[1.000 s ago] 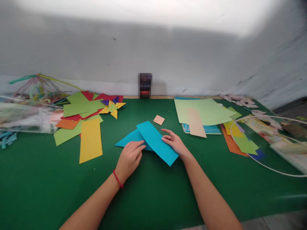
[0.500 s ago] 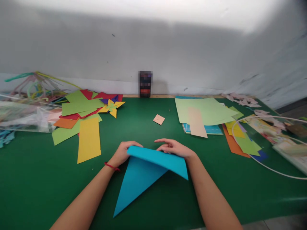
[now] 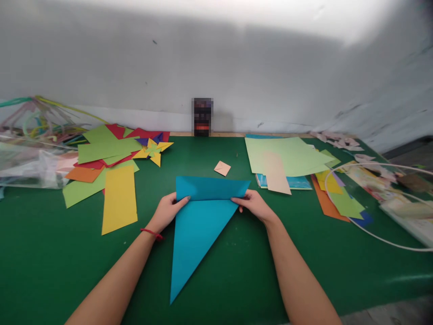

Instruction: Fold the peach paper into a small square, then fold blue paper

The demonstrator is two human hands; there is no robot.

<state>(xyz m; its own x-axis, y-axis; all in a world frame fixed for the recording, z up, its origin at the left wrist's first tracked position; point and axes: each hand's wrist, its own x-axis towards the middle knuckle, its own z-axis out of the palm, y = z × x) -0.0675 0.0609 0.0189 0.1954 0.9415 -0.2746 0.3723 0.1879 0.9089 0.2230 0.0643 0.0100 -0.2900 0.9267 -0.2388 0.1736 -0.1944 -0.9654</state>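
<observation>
A blue sheet of paper (image 3: 199,234) lies in front of me, a long triangle pointing toward me with a creased band across its far end. My left hand (image 3: 169,210) pinches its left edge at the crease, thumb on top and fingers underneath. At the right end of the same crease, my right hand (image 3: 253,204) grips the paper between thumb and fingers. The far band stands up slightly from the crease. Beyond the paper sits a small folded pink paper square (image 3: 222,168).
Coloured papers and a yellow sheet (image 3: 120,198) lie at left, by a folded yellow star (image 3: 154,151). Pale green sheets (image 3: 287,155) are stacked at right, near a white hoop (image 3: 355,225). A dark blurred object (image 3: 202,117) stands against the wall.
The blue paper's folded flap has been turned back, away from me, so the band now extends past the crease. Both hands have shifted to the crease's two ends.
</observation>
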